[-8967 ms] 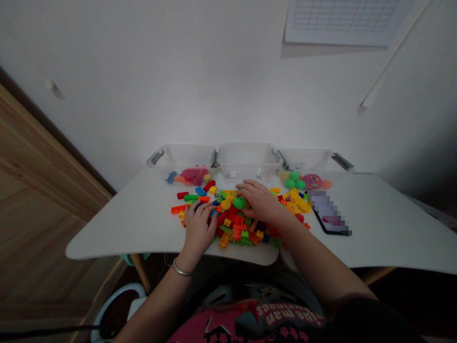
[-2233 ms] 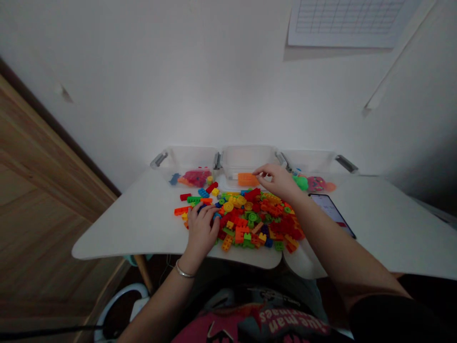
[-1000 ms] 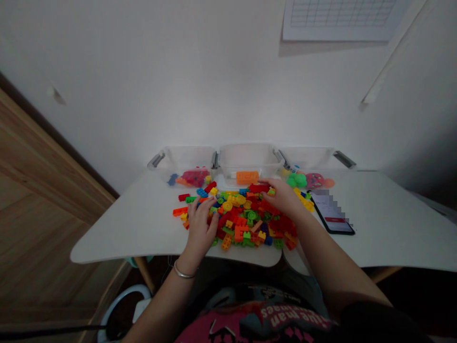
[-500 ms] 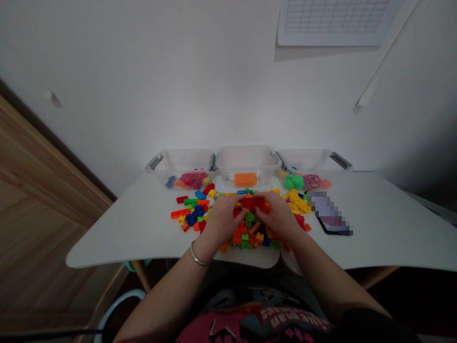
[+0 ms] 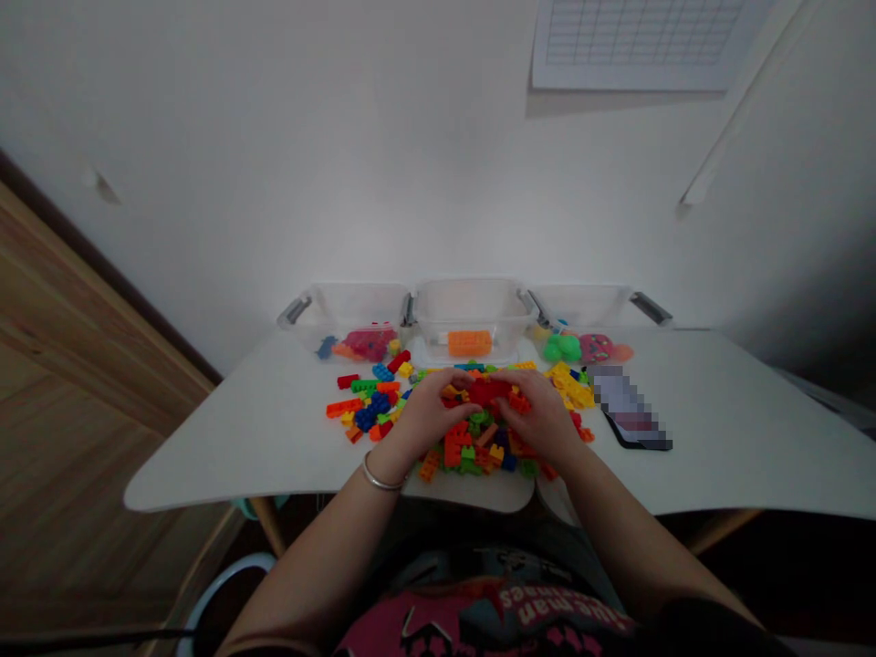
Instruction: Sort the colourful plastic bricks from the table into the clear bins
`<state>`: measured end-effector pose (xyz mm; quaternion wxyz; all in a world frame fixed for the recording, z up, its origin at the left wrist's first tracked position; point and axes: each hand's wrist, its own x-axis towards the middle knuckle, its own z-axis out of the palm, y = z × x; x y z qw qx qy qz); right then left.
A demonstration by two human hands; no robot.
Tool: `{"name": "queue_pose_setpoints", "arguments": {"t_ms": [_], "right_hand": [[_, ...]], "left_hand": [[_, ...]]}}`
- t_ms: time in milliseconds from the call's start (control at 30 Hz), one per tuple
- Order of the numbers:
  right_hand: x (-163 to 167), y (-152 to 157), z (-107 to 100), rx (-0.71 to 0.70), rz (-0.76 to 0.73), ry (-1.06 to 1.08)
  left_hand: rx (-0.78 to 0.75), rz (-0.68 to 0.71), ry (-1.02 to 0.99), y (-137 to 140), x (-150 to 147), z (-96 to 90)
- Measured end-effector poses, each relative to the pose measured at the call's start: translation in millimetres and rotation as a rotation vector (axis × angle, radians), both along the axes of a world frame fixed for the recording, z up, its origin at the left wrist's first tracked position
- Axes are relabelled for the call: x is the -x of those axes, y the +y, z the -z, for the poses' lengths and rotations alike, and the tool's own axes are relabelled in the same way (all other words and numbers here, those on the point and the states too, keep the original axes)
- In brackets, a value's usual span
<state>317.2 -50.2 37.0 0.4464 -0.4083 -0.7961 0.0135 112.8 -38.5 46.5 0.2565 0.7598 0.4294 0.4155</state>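
Left hand (image 5: 432, 412) and right hand (image 5: 540, 409) curled, each grip narrow, both holding a red plastic piece (image 5: 488, 392) between fingertips, above the middle of the brick pile (image 5: 472, 453); its exact shape partly hidden. Pile: hard, studded, blocky pieces, mixed colours, on smooth white bench (image 5: 239, 438). Ribbed orange block (image 5: 469, 343) in clear plastic middle bin (image 5: 472, 301) behind.

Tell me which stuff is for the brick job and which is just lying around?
For the job:
- left hand and right hand
- red brick between the hands
- brick pile around them
- probably the three clear boxes, with toys inside

Seemingly just there:
- phone on the table
- grid paper on the wall
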Motion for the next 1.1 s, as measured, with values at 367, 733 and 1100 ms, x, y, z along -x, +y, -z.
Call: {"name": "queue_pose_setpoints", "arguments": {"t_ms": [367,733,1100], "right_hand": [[-48,7,12,-0.059,0.271,-0.061],[-74,5,50,-0.133,0.492,-0.09],[-80,11,62,-0.174,0.416,0.04]], "left_hand": [[-0.294,-0.486,-0.567,60,78,-20.4],[-0.072,-1.037,0.095,116,149,-46.9],[0.299,-1.071,0.428,139,155,-54.6]]}}
